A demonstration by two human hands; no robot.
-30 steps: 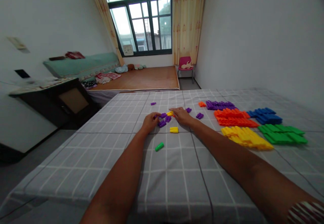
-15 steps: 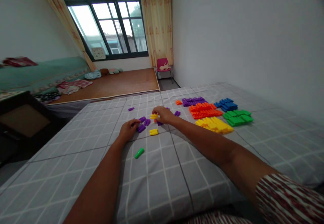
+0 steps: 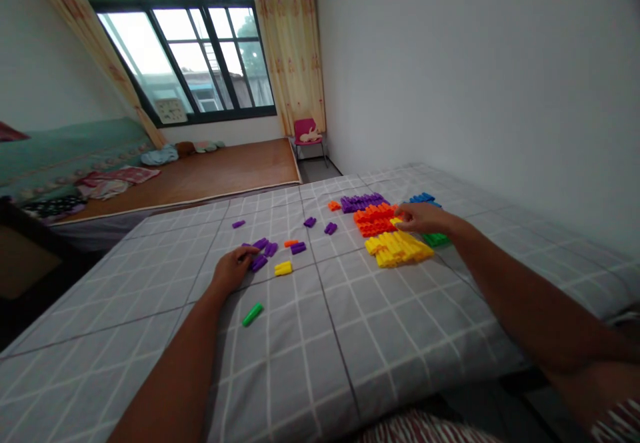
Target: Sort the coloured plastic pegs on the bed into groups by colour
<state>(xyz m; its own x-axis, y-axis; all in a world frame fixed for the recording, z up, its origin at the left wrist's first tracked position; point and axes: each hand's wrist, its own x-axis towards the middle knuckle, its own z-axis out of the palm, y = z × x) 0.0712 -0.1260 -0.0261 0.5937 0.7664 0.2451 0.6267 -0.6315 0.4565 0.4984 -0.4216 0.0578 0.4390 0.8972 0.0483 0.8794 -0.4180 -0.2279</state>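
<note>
My right hand [image 3: 425, 217] is over the sorted piles at the right, its fingers pinching a small yellow plastic block [image 3: 395, 221]. Just below it lies the stack of yellow blocks [image 3: 400, 249], and behind its fingertips is the orange stack [image 3: 373, 221]. My left hand [image 3: 234, 268] rests on the bed among loose purple blocks [image 3: 271, 249], fingers bent and closed around a purple block that they partly cover. Close by are a yellow double block [image 3: 283, 268], an orange block [image 3: 291, 243] and a green tube-shaped block [image 3: 253, 314].
A purple stack [image 3: 364, 203], a blue stack [image 3: 424, 199] and a partly covered green stack [image 3: 436, 239] stand by the yellow and orange ones. Small orange pieces [image 3: 334, 206] and more purple blocks lie on the checked grey sheet [image 3: 280, 363]. A wall rises at the right.
My right hand has carried the yellow block from the loose blocks rightward to the sorted stacks. My left hand stays by the purple blocks. The view has turned slightly right.
</note>
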